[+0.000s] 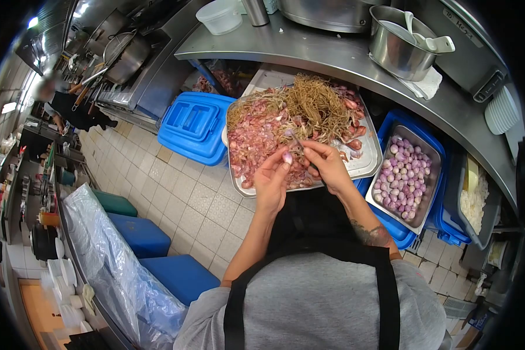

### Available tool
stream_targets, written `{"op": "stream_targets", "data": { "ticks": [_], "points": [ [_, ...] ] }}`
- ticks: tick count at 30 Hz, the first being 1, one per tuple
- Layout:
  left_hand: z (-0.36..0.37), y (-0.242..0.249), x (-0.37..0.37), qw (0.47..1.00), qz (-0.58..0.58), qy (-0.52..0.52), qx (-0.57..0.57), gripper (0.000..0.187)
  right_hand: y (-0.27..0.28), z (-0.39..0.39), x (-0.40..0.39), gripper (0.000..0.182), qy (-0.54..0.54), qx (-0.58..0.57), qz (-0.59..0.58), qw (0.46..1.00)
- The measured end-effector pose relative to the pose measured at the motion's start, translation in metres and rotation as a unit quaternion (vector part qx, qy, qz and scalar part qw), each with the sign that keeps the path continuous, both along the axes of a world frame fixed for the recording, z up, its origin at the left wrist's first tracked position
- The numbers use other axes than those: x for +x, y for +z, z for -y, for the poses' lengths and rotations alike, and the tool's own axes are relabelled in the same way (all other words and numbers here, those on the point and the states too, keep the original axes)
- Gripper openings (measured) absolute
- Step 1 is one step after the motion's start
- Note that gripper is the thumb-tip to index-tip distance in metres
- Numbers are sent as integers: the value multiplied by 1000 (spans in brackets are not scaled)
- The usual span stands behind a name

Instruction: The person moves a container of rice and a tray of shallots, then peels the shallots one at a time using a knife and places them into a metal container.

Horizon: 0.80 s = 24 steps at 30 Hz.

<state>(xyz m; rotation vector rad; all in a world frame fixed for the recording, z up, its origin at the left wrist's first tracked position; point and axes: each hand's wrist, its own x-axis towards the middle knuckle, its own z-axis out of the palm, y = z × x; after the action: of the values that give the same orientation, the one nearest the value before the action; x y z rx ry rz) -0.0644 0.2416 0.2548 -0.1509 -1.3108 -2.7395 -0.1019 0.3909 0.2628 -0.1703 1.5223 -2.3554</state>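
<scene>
One shallot (pixel 287 157) sits pinched between closed fingers (pixel 282 168) of the left hand (pixel 270 181), beside the right hand (pixel 331 168), fingers curled round a knife (pixel 299 142).

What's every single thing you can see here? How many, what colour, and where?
Tray: one, silver, middle
Onion skins: big heap, pinkish, on the tray
Roots: one clump, brown, on the heap
Pan: one, silver, right
Onions: many, purple-white, in the pan
Lid: one, blue, left of the tray
Boxes: two blue, one green, lower left
Plastic sheet: one, clear, lower left
Counter: one, silver, top
Pot: one, silver, on the counter
Tub: one, whitish, on the counter
Other person: one, dark clothes, far left
Smaller things: too tiny to count
Left hand: one, holding one purple-white onion
Right hand: one, holding one small knife
</scene>
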Motion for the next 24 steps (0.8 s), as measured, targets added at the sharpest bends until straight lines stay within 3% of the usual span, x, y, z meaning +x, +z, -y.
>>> {"op": "stream_targets", "data": {
  "ticks": [3, 5, 8, 11, 13, 20, 24],
  "points": [
    [2, -7, 0, 1000, 13, -5, -3, 39, -12, -6, -10, 28, -59, 85, -70, 992],
    [5, -2, 1, 999, 6, -31, 17, 40, -16, -4, -13, 29, -112, 172, -171, 964],
    [10, -10, -5, 999, 21, 17, -18, 39, 3, -7, 2, 33, -119, 319, -212, 916],
    [15, -14, -11, 996, -7, 41, -80, 39, 0, -1, 10, 36, -105, 271, -312, 905],
    [20, -18, -13, 992, -13, 48, -117, 39, 9, -5, 17, 35, -49, 299, -278, 912],
    [19, 0, -8, 972, -40, 64, -221, 37, 17, -2, 17, 34, -44, 271, -360, 892],
    [18, 1, -6, 978, -40, 52, -199, 35, 15, -1, 17, 28, -52, 258, -373, 889]
  ]
}}
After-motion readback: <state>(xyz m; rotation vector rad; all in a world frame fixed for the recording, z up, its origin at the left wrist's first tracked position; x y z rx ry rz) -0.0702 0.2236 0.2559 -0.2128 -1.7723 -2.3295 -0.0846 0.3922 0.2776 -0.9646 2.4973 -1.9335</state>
